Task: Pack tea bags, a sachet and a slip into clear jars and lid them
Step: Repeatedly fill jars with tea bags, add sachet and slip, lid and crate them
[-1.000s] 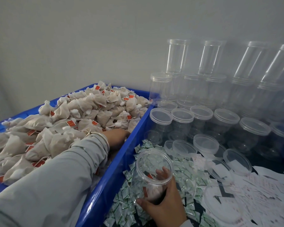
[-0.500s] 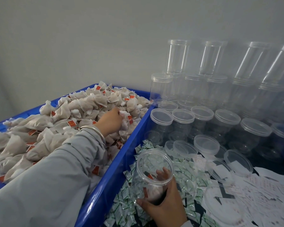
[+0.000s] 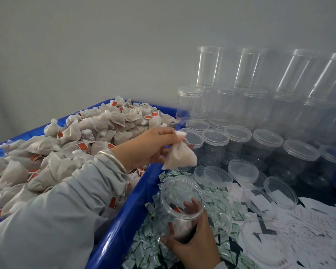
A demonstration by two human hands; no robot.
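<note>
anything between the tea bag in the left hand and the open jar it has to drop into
Nothing visible. The left hand pinches the tea bag in the air past the blue bin's rim, above the open jar that the right hand grips. The jar's mouth is unlidded.

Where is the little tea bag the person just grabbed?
In the head view it hangs mid-frame, pinched by the left hand: the tea bag is over the blue bin's edge, above the open jar.

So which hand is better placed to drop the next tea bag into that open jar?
The left hand. It already pinches a tea bag in the air just above the open jar, while the right hand is busy gripping that jar.
</note>
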